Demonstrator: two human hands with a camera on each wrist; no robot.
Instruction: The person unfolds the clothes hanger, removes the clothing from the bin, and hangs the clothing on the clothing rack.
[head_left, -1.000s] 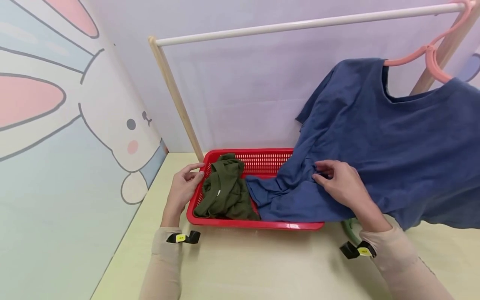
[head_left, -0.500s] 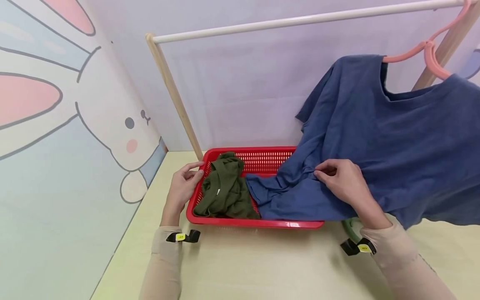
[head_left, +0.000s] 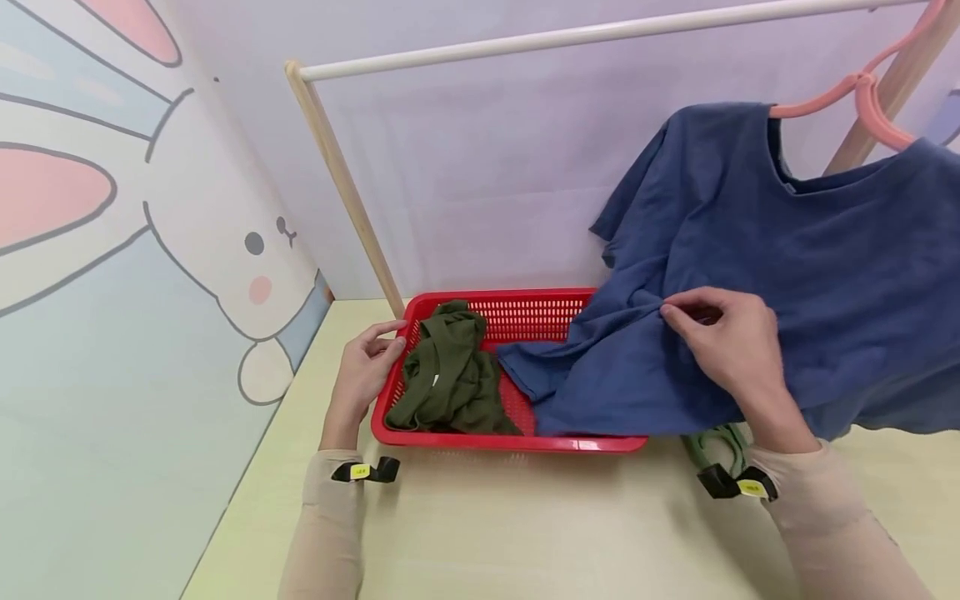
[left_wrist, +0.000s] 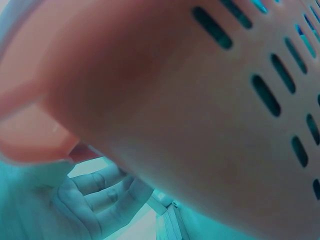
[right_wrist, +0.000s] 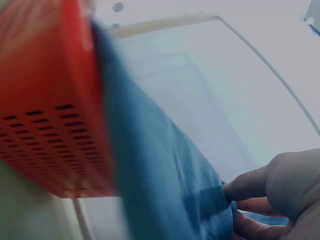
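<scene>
My right hand (head_left: 731, 337) pinches a fold of the blue T-shirt (head_left: 810, 250) between thumb and fingertips. The shirt hangs at the right from a pink hanger (head_left: 873, 108), and its lower left part drapes into the red plastic basket (head_left: 517, 444). In the right wrist view, the cloth (right_wrist: 165, 170) runs from the fingertips to the basket's rim (right_wrist: 82, 60). My left hand (head_left: 362, 367) holds the basket's left rim with thumb and fingers. Its fingers (left_wrist: 107, 197) show partly behind the basket wall in the left wrist view. A crumpled dark green garment (head_left: 453, 379) lies in the basket's left half.
A clothes rack stands behind, with a white bar (head_left: 585, 35) and a wooden left post (head_left: 345, 187). Part of a green ring-like object (head_left: 712, 450) lies on the table (head_left: 510, 525), partly covered by the right arm. A wall with a rabbit picture (head_left: 217, 217) is at the left.
My right hand has closed its fingertips on the blue T-shirt and moved right and slightly up, drawing the cloth partly out of the basket. The left hand stays at the rim.
</scene>
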